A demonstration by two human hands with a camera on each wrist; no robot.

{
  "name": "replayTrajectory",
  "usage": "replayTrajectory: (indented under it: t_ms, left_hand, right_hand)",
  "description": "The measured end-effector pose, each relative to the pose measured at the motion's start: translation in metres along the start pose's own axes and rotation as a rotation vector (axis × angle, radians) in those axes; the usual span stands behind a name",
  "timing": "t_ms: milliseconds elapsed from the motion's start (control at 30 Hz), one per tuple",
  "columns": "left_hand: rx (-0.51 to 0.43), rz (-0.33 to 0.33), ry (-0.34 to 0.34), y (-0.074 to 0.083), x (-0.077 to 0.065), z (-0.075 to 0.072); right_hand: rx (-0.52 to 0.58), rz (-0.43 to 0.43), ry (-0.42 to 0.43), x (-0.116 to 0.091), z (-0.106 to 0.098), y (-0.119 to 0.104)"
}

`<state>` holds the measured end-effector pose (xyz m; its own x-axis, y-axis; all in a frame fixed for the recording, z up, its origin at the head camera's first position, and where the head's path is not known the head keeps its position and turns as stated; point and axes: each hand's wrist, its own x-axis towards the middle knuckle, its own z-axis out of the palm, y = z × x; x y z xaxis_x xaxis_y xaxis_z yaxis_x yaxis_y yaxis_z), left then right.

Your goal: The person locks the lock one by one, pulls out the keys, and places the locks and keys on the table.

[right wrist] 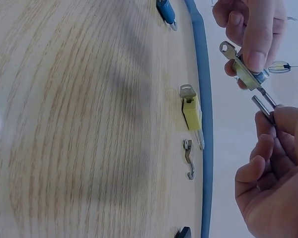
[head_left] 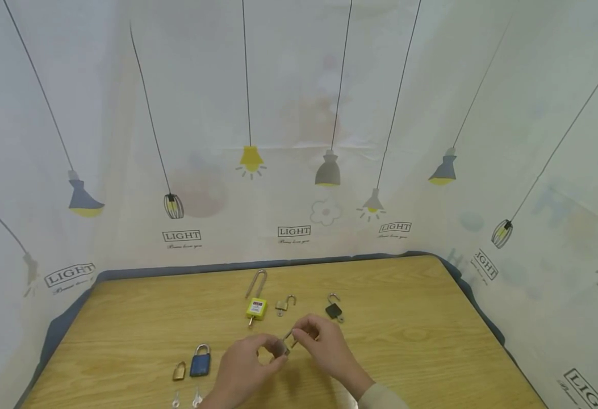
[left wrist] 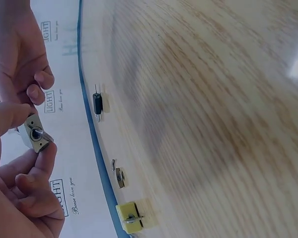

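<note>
Above the wooden table, my left hand (head_left: 245, 363) pinches the body of a padlock (right wrist: 245, 76) between thumb and fingers. A key (right wrist: 228, 49) sticks out of the keyhole in its base, seen end-on in the left wrist view. My right hand (head_left: 326, 346) grips the bend of the padlock's metal shackle (right wrist: 263, 106) between thumb and forefinger. One leg of the shackle runs to the body, and the other leg's end stands free of it. In the right wrist view the fingers cover the bend.
Beyond my hands lie a yellow long-shackle padlock (head_left: 256, 308), a small brass padlock (head_left: 281, 305) and a black padlock (head_left: 334, 311), all unlocked with keys in. At the left are a blue padlock (head_left: 200, 363), another brass padlock (head_left: 178, 371) and loose keys (head_left: 197, 397).
</note>
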<state>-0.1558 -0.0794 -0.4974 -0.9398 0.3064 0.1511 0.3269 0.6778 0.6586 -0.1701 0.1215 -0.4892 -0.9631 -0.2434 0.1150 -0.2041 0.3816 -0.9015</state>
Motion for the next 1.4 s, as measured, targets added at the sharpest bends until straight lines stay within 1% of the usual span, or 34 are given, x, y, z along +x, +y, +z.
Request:
replayTrajectory:
  t_ms: [133,233,333,467,533,600,700,833,1300,1400]
  left_hand:
    - [-0.021,-0.008,-0.034,0.000,0.000,0.002]
    - [-0.103,-0.040,-0.072,0.000,0.000,0.002]
    - [-0.188,-0.088,-0.105,0.001,0.000,0.002]
    - [-0.324,-0.158,-0.156,-0.001,0.000,0.003]
    - [-0.387,-0.173,-0.177,-0.004,-0.001,0.004]
    - [-0.428,-0.179,-0.195,-0.006,-0.001,0.005]
    - [-0.448,-0.176,-0.214,-0.008,-0.001,0.007]
    - [-0.443,-0.185,-0.221,-0.009,0.000,0.010]
    - [-0.421,-0.237,-0.189,-0.007,0.000,0.019]
    - [-0.423,-0.244,-0.188,-0.007,-0.001,0.020]
  right_hand:
    - [-0.020,0.008,0.013,0.000,0.001,-0.002]
    - [-0.025,0.009,0.019,0.000,0.001,-0.005]
    - [-0.027,0.011,0.015,0.000,0.002,-0.007]
    - [-0.028,0.010,0.002,0.000,0.002,-0.007]
    - [-0.038,0.002,-0.005,0.000,0.003,-0.007]
    - [-0.049,-0.011,-0.009,0.001,0.003,-0.008]
    - [-0.067,-0.029,-0.009,0.001,0.003,-0.008]
    - [-0.089,-0.032,-0.003,0.001,0.004,-0.008]
    - [-0.167,-0.052,0.025,0.002,0.006,-0.003]
    - [-0.190,-0.033,0.041,0.001,0.007,-0.002]
